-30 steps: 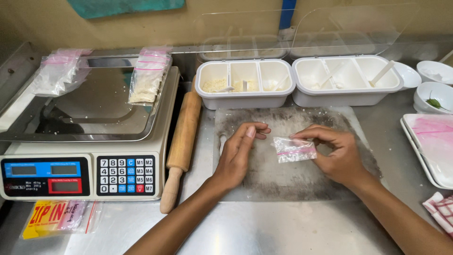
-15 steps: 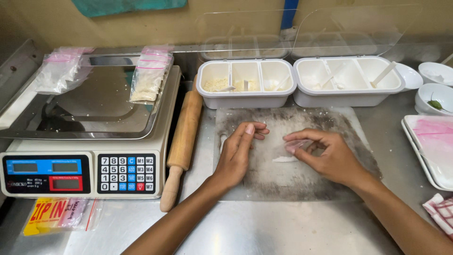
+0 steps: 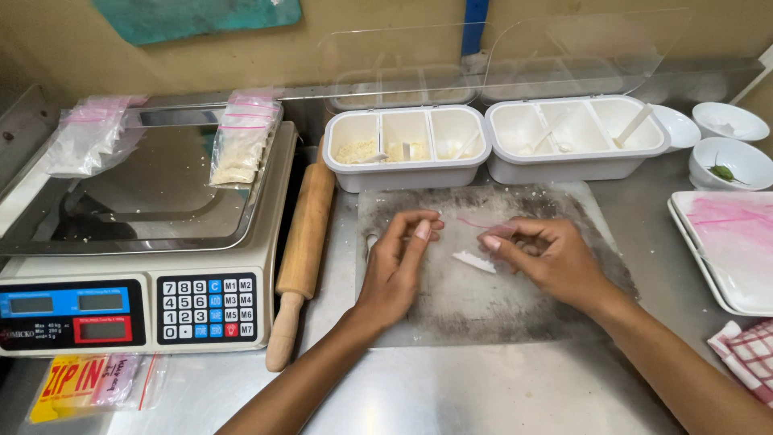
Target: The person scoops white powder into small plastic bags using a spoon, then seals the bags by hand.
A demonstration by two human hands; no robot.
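To the far left of both hands, on the pan of the scale [image 3: 145, 234], two filled bags are lying untouched: one bag of powder [image 3: 90, 135] at the back left corner and a bag of crumbs [image 3: 241, 141] at the back right. A rolling pin [image 3: 304, 242] is lying between the scale and the dusty board [image 3: 483, 298], just left of the left hand [image 3: 398, 266].

That left hand is resting on the board with its fingers curled loosely and nothing inside its grip; the forefinger is pointing up toward the divided white tray [image 3: 407, 145] behind it. Just to its right, a small clear bag [image 3: 477, 259] with a pink strip is being pinched at its upper edge by the fingertips of the right hand [image 3: 547, 262], so the right grip is closing on the bag while the bag's lower corner is touching the board.

A second ago the bag was sitting flat and spread between the two hands; half a second ago the right hand was covering it. Now it is looking folded or pressed narrow, which suggests that the bag is being flattened or sealed rather than filled. The left hand has hardly shifted.

Further right, a second white tray [image 3: 576, 141], small bowls [image 3: 729, 121] and a pink-stained plate [image 3: 725, 242] are standing on the counter [image 3: 451, 395].
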